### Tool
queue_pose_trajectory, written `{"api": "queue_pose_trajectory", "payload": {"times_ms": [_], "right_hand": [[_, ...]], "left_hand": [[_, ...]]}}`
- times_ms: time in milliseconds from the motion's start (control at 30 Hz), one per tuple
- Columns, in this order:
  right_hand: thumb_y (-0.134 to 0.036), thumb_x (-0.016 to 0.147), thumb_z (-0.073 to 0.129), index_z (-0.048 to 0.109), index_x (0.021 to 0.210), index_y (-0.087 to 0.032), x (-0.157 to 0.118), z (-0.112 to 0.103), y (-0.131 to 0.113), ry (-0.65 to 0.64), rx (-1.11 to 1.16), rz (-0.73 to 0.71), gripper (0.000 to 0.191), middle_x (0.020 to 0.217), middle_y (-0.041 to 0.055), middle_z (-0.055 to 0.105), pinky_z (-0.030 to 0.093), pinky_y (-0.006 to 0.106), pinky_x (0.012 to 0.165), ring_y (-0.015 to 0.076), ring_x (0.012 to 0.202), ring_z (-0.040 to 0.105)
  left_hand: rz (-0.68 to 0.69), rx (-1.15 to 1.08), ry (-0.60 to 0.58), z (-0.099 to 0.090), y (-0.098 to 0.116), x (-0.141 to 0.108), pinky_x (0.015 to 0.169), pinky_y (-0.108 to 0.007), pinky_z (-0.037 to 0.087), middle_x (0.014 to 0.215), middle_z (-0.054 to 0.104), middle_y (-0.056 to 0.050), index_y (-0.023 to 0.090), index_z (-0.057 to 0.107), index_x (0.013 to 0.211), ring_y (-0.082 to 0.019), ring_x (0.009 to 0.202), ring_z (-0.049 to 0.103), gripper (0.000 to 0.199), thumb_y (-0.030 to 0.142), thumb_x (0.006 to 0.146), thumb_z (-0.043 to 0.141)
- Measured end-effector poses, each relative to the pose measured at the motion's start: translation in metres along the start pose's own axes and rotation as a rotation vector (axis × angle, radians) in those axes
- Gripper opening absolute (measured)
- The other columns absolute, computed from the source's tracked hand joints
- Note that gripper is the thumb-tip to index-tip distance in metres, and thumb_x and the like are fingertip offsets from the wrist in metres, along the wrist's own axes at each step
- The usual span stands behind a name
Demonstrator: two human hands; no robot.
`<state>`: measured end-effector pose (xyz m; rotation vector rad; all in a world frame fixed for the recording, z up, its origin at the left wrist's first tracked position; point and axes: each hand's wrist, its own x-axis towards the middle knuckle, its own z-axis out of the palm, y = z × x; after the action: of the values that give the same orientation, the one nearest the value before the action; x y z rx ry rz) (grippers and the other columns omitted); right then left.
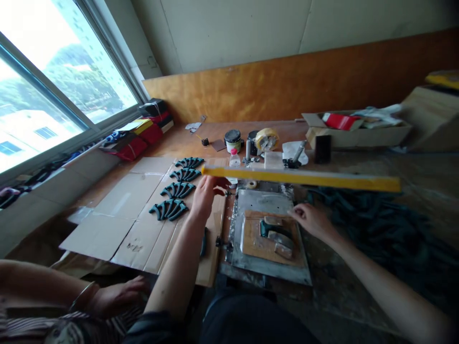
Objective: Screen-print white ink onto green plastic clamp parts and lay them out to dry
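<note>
Nearest, at lower left, is a co-worker's hand [120, 294], a pale thin bracelet [83, 294] behind its wrist, apart from the working pair. Straight ahead, a flat grey metal plate [268, 271] carries a square tan wooden board [250, 241], and on that lies a dark-green curved piece [265, 229] against small pale blocks. It needs to sit flat and square there, since any tilt would probably show in the work.

The right hand [308, 220] is just beside the plate's right edge, fingers bent together; whether they pinch anything I cannot make out. The left hand [207, 191] is higher, fingers partly curled under the left end of a long yellow bar [301, 178]; whether it grips or merely passes close is unclear. The bar stands above the board, so good practice is to hold it level, clear of the knuckles, and to move the right fingers out before anything comes down.

Leftward, a brown cardboard sheet [122, 210] bears four fanned rows of similar dark-green pieces [168, 209]; finished spacing like this avoids smudges. Farther back on the bench [172, 143] are a pink-capped clear bottle [234, 161] and a dark-lidded tub [233, 141].
</note>
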<state>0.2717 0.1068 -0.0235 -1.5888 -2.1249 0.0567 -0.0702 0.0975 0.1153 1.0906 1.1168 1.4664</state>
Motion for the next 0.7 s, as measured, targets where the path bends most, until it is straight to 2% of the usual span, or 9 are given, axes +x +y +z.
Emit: {"api": "queue_pose_trajectory", "payload": {"times_ms": [100, 200, 267, 333, 400, 467, 500, 567, 700], "right_hand": [[-0.051, 0.086, 0.054, 0.059, 0.074, -0.019, -0.034, 0.038, -0.021, -0.122, -0.044, -0.101, 0.035, 0.081, 0.0074, 0.063, 0.046, 0.028, 0.067, 0.0201, 0.077, 0.06], [-0.038, 0.091, 0.05, 0.052, 0.074, -0.019, -0.044, 0.049, -0.042, -0.176, -0.098, -0.017, 0.026, 0.075, 0.0073, 0.06, 0.043, 0.029, 0.063, 0.0209, 0.073, 0.059], [-0.033, 0.094, 0.044, 0.049, 0.077, -0.02, -0.047, 0.045, -0.06, -0.143, -0.05, 0.076, 0.022, 0.068, 0.0044, 0.058, 0.041, 0.028, 0.058, 0.0185, 0.064, 0.057], [-0.034, 0.096, 0.042, 0.049, 0.081, -0.02, -0.052, 0.04, -0.086, -0.023, 0.013, 0.085, 0.022, 0.071, 0.0047, 0.058, 0.042, 0.029, 0.061, 0.0189, 0.066, 0.057], [-0.032, 0.096, 0.041, 0.051, 0.085, -0.019, -0.058, 0.038, -0.115, 0.069, 0.07, -0.065, 0.02, 0.082, 0.0076, 0.06, 0.045, 0.034, 0.072, 0.0214, 0.079, 0.058], [-0.026, 0.095, 0.04, 0.056, 0.094, -0.019, -0.06, 0.037, -0.131, 0.021, 0.149, -0.321, 0.017, 0.092, 0.0088, 0.062, 0.046, 0.037, 0.081, 0.0218, 0.089, 0.057], [-0.023, 0.095, 0.04, 0.058, 0.099, -0.02, -0.057, 0.035, -0.129, -0.019, 0.185, -0.411, 0.019, 0.096, 0.0079, 0.063, 0.047, 0.037, 0.084, 0.0207, 0.092, 0.057], [-0.021, 0.093, 0.039, 0.06, 0.107, -0.024, -0.042, 0.026, -0.103, -0.024, 0.213, -0.416, 0.025, 0.102, 0.0057, 0.063, 0.049, 0.036, 0.085, 0.019, 0.095, 0.059], [-0.021, 0.09, 0.03, 0.063, 0.104, -0.023, 0.004, 0.013, 0.022, 0.155, 0.179, -0.107, 0.036, 0.101, 0.0129, 0.061, 0.047, 0.056, 0.085, 0.0305, 0.1, 0.057]], "left_hand": [[0.058, -0.004, 0.038, 0.014, 0.01, 0.017, 0.051, -0.018, 0.043, 0.078, 0.068, -0.006, 0.015, 0.061, 0.084, -0.012, 0.066, 0.061, 0.05, 0.062, 0.085, 0.044], [0.045, -0.041, 0.156, 0.023, -0.006, -0.004, 0.052, -0.018, 0.044, 0.082, 0.069, -0.004, 0.017, 0.058, 0.099, -0.011, 0.066, 0.062, 0.048, 0.061, 0.084, 0.047], [-0.166, -0.016, 0.123, 0.028, -0.033, -0.04, 0.049, -0.019, 0.044, 0.078, 0.07, -0.006, 0.015, 0.058, 0.102, -0.013, 0.061, 0.063, 0.055, 0.064, 0.08, 0.051], [-0.543, 0.042, -0.116, 0.036, -0.067, -0.084, 0.044, -0.022, 0.043, 0.079, 0.071, -0.012, 0.01, 0.062, 0.098, -0.018, 0.062, 0.066, 0.064, 0.069, 0.073, 0.056], [-0.718, -0.02, -0.195, 0.043, -0.098, -0.122, 0.048, -0.024, 0.049, 0.094, 0.071, -0.015, 0.013, 0.062, 0.101, -0.023, 0.077, 0.069, 0.064, 0.069, 0.071, 0.058], [-0.746, -0.127, -0.077, 0.043, -0.118, -0.143, 0.053, -0.025, 0.052, 0.098, 0.07, -0.013, 0.015, 0.061, 0.098, -0.023, 0.084, 0.069, 0.058, 0.068, 0.072, 0.059], [-0.733, -0.156, 0.007, 0.038, -0.125, -0.147, 0.054, -0.025, 0.052, 0.097, 0.07, -0.012, 0.016, 0.06, 0.095, -0.022, 0.083, 0.069, 0.056, 0.067, 0.072, 0.059], [-0.694, -0.116, 0.149, 0.014, -0.133, -0.144, 0.052, -0.023, 0.051, 0.094, 0.07, -0.011, 0.016, 0.058, 0.089, -0.02, 0.075, 0.069, 0.053, 0.065, 0.071, 0.061], [-0.616, 0.227, 0.419, -0.079, -0.146, -0.137, 0.054, -0.024, 0.052, 0.088, 0.071, -0.008, 0.018, 0.05, 0.085, -0.016, 0.065, 0.069, 0.044, 0.062, 0.082, 0.048]]}}
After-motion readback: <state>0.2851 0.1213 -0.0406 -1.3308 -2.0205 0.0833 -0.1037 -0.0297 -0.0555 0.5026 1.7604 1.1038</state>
